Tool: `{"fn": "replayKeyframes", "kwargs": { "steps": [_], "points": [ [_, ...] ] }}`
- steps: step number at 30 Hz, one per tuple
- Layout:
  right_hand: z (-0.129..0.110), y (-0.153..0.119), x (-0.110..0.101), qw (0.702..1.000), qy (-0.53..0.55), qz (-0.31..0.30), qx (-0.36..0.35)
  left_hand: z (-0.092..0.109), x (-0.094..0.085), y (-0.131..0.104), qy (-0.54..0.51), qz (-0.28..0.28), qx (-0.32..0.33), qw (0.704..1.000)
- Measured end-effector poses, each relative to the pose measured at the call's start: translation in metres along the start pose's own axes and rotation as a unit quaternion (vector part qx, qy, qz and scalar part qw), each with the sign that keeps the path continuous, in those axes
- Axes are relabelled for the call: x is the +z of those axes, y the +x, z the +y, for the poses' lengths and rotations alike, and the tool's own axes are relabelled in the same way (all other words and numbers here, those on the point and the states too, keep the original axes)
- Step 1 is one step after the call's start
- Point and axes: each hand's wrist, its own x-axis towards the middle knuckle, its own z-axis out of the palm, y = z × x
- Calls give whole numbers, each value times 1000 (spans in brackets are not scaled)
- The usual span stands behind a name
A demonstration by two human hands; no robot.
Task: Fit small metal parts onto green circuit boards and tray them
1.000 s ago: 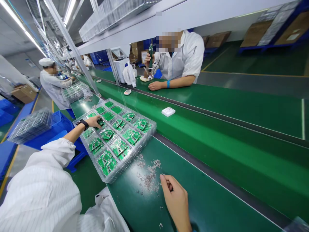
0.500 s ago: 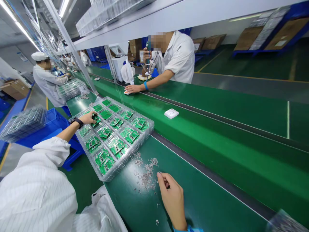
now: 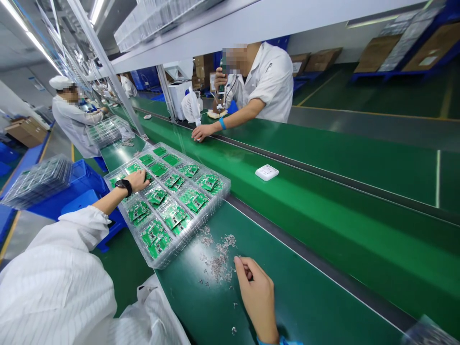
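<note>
Resting bent left hand (image 3: pixel 138 181) among circuit boards (image 3: pixel 157 196).
With half-curled right hand (image 3: pixel 258 290) beside metal pieces (image 3: pixel 218 264); cannot tell either's grip.

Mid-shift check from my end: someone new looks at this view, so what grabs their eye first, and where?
Probably the bright green circuit boards filling the compartmented transparent tray left of centre, with the left hand over its left side. Next, the scatter of small metal parts on the green bench, just left of the right hand. Then the white square device, alone on the bright green strip right of centre.
</note>
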Motion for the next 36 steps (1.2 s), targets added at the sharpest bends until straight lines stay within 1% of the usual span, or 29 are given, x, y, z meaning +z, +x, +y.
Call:
{"fn": "replayKeyframes", "kwargs": {
  "steps": [6, 13, 19, 23, 27, 30, 34, 36],
  "points": [
    [-2, 0, 0, 1000, 6, -3, 6, -1, 2, 2, 19, 0, 0, 1000],
    [0, -1, 1, 1000, 2, -6, 3, -10, 1, 7, -13, 11, -7, 1000],
    [-1, -1, 0, 1000, 3, -4, -1, -16, -6, 11, -52, -17, 14, 998],
    [0, -1, -1, 1000, 3, -6, -2, -13, -7, 12, -59, -38, 17, 997],
    [2, -1, -1, 1000, 5, -8, 2, -10, -8, 14, -54, -47, 3, 997],
    [2, 0, -1, 1000, 5, -10, 5, -12, -15, 14, -54, -55, 4, 997],
    [3, 0, 0, 1000, 6, -13, 3, -23, -34, 16, -63, -76, 18, 995],
    [3, -1, 0, 1000, 6, -13, 3, -26, -42, 19, -78, -63, 18, 995]
  ]
}}
